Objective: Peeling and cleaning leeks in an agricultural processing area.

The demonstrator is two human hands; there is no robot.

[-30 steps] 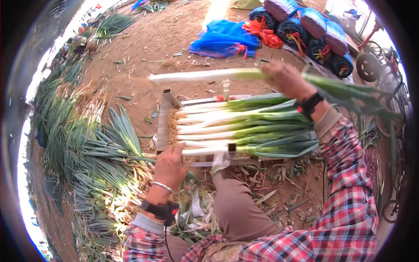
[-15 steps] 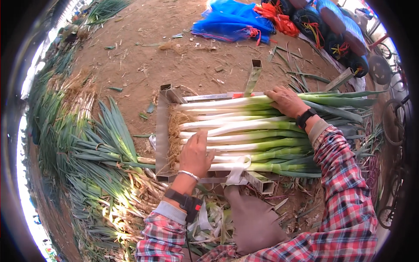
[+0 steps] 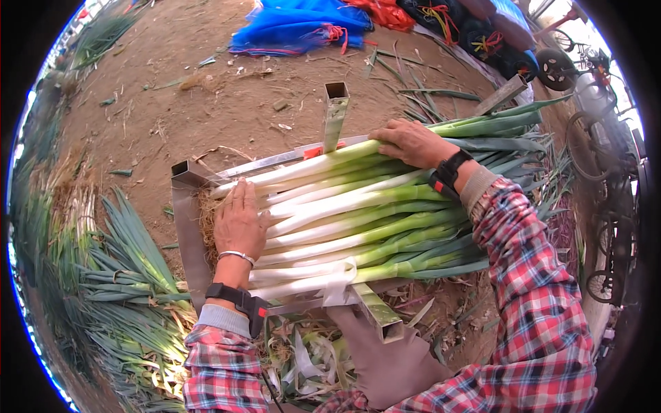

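Note:
Thick long green onions [image 3: 323, 219] lie side by side in a metal frame [image 3: 189, 237], white stalks and brown roots to the left, green leaves to the right. My left hand [image 3: 239, 219] rests over the white stalks near the roots, fingers stretched out flat. At the far edge my right hand [image 3: 413, 144] curls over the outermost onion where white turns green. A white strap [image 3: 339, 280] passes around the near-side stalks. Both hands hide parts of the stalks beneath them.
Square metal posts [image 3: 335, 113] rise from the frame's far side; another tube [image 3: 381, 318] juts toward me. More green onions [image 3: 131, 275] are heaped at left. A blue mesh bag [image 3: 299, 27] lies on the dirt ground [image 3: 227, 103] beyond. Peeled leaves [image 3: 310, 354] litter the near side.
My left hand has moved from the near stalks toward the far side, by the root end. My right hand stays on the far onion. The whole view has shifted and turned slightly.

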